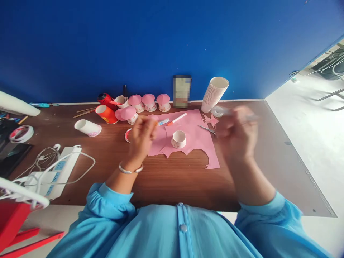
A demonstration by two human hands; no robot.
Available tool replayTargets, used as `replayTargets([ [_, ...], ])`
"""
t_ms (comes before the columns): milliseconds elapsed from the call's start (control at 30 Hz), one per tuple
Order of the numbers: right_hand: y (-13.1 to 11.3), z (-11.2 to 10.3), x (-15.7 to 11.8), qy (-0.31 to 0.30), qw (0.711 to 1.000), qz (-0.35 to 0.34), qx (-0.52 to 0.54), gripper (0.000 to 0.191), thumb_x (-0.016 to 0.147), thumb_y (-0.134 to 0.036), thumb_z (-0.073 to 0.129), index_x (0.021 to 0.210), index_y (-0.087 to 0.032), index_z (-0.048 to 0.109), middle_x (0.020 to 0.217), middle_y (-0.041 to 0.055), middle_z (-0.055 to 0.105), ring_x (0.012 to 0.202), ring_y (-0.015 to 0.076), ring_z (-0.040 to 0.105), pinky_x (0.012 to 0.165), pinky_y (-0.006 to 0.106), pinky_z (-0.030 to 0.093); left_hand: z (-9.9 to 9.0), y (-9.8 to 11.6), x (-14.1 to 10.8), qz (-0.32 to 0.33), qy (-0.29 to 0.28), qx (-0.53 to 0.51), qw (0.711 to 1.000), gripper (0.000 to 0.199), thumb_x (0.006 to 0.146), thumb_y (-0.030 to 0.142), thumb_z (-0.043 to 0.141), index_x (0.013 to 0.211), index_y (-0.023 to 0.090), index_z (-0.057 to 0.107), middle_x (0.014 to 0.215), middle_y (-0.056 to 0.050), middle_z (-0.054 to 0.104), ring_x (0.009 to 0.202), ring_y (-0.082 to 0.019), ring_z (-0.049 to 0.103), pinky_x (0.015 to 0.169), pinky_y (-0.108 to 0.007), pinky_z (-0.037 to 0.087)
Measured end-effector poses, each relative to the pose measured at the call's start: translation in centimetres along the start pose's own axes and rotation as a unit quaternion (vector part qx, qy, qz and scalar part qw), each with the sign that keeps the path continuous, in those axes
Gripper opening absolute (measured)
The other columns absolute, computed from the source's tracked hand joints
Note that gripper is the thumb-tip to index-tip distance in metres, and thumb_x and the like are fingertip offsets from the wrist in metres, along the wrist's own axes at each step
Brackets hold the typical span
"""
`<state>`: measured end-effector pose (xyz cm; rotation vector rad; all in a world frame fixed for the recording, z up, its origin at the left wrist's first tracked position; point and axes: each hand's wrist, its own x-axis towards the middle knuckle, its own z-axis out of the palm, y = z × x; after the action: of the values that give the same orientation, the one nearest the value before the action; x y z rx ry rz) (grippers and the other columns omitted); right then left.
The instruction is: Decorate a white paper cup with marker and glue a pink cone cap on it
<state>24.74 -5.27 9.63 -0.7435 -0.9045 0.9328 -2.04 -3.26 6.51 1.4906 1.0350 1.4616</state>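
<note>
Cup point(178, 144) on pink paper point(199, 138) looks light, thin, crushable, best held low round its sides; left hand point(142, 138) curled, right hand point(238, 134) blurred, can't tell either's grip.

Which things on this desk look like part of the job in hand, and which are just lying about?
Likely in the job:
pink paper
small cup standing on it
scissors
pink-topped cups
cup stack

Probably lying about:
power strip
white tube
</note>
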Motion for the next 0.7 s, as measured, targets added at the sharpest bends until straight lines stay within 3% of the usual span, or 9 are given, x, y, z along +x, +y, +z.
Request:
replayTargets([
  [67,0.1,-1.8,1.4,0.078,0.992,-0.092,-0.04,0.024,0.091,-0.045,0.082,0.089,-0.028,0.066,0.056,-0.01,0.057,0.042,0.01,0.049,0.039,0.023,0.037,-1.5,-2.2,0.5,-0.009,0.024,0.026,0.999,0.038,0.106,0.056,0.057,0.086,0.024,0.049,0.066,0.006,0.052,0.049,-0.008,0.038,0.044,-0.021,0.028],
  [100,0.8,-2.5,1.6,0.076,0.989,-0.097,-0.084,0.02,0.096,-0.043,0.077,0.094,-0.027,0.065,0.062,-0.0073,0.066,0.044,0.0115,0.055,0.04,0.024,0.042,-1.9,-3.5,0.6,-0.006,0.019,0.068,0.997,0.031,0.105,0.049,0.06,0.089,0.024,0.052,0.071,0.004,0.058,0.053,-0.009,0.044,0.048,-0.021,0.033],
  [133,1.9,-3.0,1.5,0.054,0.987,-0.079,-0.129,0.017,0.099,-0.042,0.073,0.097,-0.027,0.065,0.07,-0.0045,0.073,0.048,0.0131,0.062,0.044,0.026,0.049,-2.1,-4.9,0.7,0.026,-0.031,0.209,0.977,0.024,0.107,0.045,0.054,0.095,0.024,0.055,0.077,0.003,0.063,0.06,-0.011,0.054,0.055,-0.022,0.042],
  [167,3.2,-3.3,1.0,0.015,0.983,-0.056,-0.172,0.015,0.1,-0.041,0.07,0.1,-0.027,0.063,0.083,-0.001,0.079,0.057,0.0152,0.071,0.053,0.029,0.057,-2.1,-6.1,0.7,0.037,-0.059,0.253,0.965,0.018,0.104,0.039,0.059,0.097,0.023,0.057,0.08,0.001,0.067,0.067,-0.014,0.06,0.061,-0.025,0.047],
  [233,6.4,-3.4,-0.6,-0.095,0.962,-0.021,-0.255,0.022,0.1,-0.043,0.071,0.113,-0.029,0.061,0.119,0.0077,0.081,0.093,0.022,0.082,0.078,0.039,0.067,-1.5,-8.3,0.5,0.048,-0.098,0.292,0.95,0.007,0.1,0.029,0.06,0.097,0.023,0.06,0.09,-0.004,0.073,0.08,-0.019,0.067,0.069,-0.031,0.053],
  [300,9.1,-3.1,-2.4,-0.169,0.939,0.001,-0.3,0.05,0.094,-0.048,0.079,0.132,-0.029,0.054,0.146,0.0153,0.071,0.128,0.0301,0.075,0.105,0.054,0.063,-0.8,-9.9,0.3,0.067,-0.138,0.32,0.935,0.004,0.096,0.022,0.06,0.099,0.022,0.063,0.098,-0.007,0.075,0.092,-0.024,0.071,0.078,-0.037,0.057],
  [367,10.8,-2.7,-3.6,-0.231,0.909,0.029,-0.346,0.071,0.088,-0.052,0.084,0.145,-0.028,0.049,0.159,0.017,0.061,0.144,0.0348,0.063,0.116,0.061,0.056,-0.4,-10.8,0.0,0.084,-0.167,0.346,0.92,0.008,0.094,0.018,0.06,0.099,0.022,0.065,0.101,-0.009,0.075,0.098,-0.027,0.071,0.087,-0.042,0.059],
  [533,11.8,-2.2,-4.0,-0.274,0.893,0.073,-0.351,0.084,0.081,-0.045,0.088,0.152,-0.029,0.048,0.16,0.0129,0.058,0.146,0.0356,0.061,0.114,0.059,0.061,-0.6,-11.0,-0.4,0.11,-0.195,0.392,0.892,0.014,0.097,0.018,0.056,0.106,0.019,0.067,0.105,-0.014,0.074,0.103,-0.032,0.069,0.092,-0.051,0.059],
  [700,12.4,-2.0,-3.8,-0.224,0.902,0.099,-0.356,0.063,0.088,-0.04,0.081,0.143,-0.027,0.053,0.147,0.0129,0.065,0.129,0.0302,0.07,0.104,0.054,0.066,0.0,-9.9,-0.4,0.158,-0.199,0.402,0.88,0.035,0.098,0.014,0.055,0.131,0.02,0.065,0.129,-0.016,0.073,0.123,-0.035,0.065,0.108,-0.058,0.054],
])
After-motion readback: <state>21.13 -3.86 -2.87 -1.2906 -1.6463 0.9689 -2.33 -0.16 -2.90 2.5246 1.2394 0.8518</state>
